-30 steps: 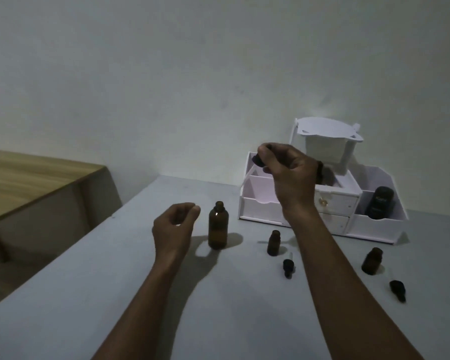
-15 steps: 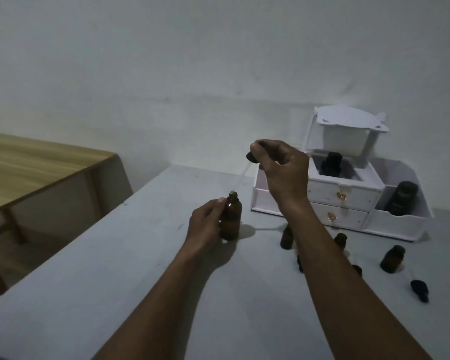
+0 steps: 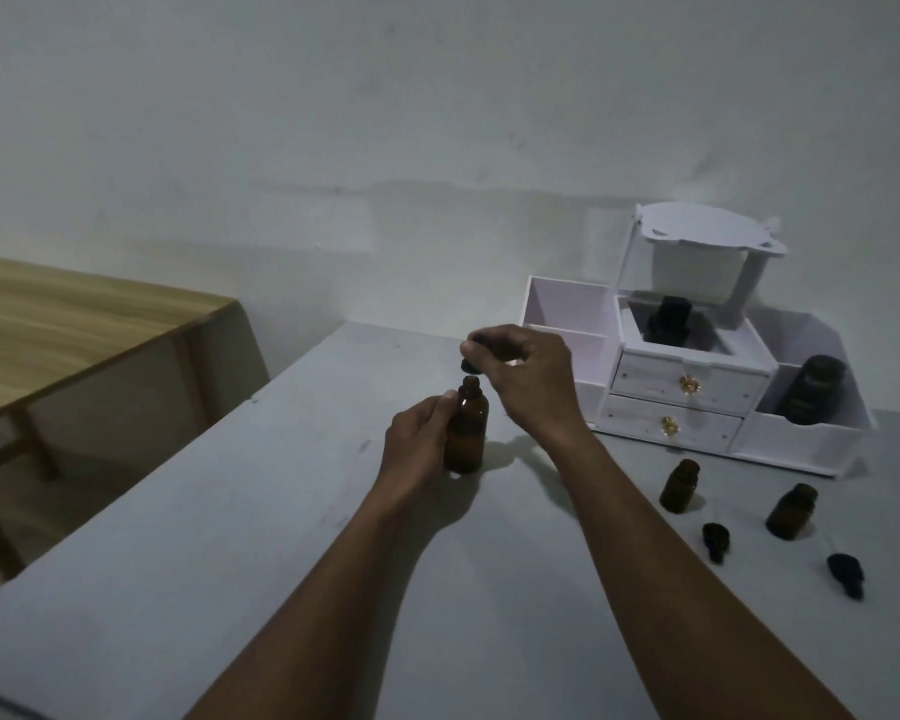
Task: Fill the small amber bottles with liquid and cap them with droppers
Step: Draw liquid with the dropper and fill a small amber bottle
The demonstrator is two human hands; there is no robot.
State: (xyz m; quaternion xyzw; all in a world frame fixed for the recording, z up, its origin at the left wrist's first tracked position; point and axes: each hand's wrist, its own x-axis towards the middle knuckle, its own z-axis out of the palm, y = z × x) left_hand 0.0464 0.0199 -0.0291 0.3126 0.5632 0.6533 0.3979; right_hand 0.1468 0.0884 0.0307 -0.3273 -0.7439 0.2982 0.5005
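1. The left hand (image 3: 421, 449) reaches forward on a bare forearm, its fingers and thumb curled round something upright, the thumb tip raised near the top.
2. The right hand (image 3: 528, 379) sits higher and just beyond the left, wrist bent so the palm faces down.
3. The right thumb and forefinger (image 3: 476, 345) are pinched together at the hand's left edge.
4. Both bare forearms run up from the bottom edge, the right one on the right.
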